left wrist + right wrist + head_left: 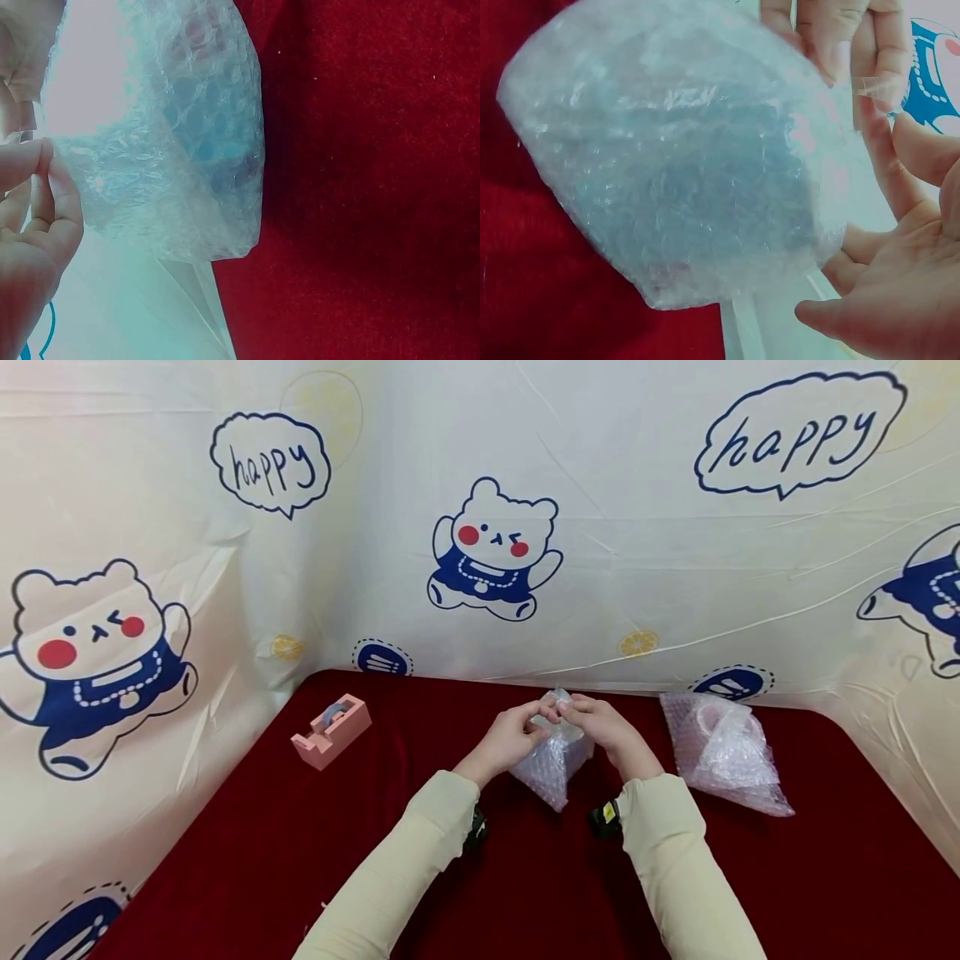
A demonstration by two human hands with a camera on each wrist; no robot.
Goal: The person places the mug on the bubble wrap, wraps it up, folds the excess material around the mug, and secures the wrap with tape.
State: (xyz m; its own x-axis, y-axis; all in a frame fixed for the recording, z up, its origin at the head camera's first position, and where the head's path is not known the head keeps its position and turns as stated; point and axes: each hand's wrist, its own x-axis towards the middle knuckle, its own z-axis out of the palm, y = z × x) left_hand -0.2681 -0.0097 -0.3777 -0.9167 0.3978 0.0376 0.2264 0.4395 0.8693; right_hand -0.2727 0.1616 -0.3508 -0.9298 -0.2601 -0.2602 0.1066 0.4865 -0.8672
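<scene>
A bubble-wrapped package [552, 768] stands at the middle of the table, something pale and bluish showing dimly through its wrap. Both hands meet at its upper end. The left hand [512, 739] pinches the edge of the bubble wrap [172, 135] between thumb and fingers. Close against it, the right hand [609, 731] holds a short strip of clear tape [877, 88] at its thumb and index finger, the other fingers spread beside the package. Part of the fingertips' contact is hidden in the head view.
A pink tape dispenser [333, 731] with a roll in it sits at the left of the dark red tablecloth [300, 852]. Another bubble-wrap bundle [727, 752] lies at the right. A printed white curtain [615, 593] hangs behind the table.
</scene>
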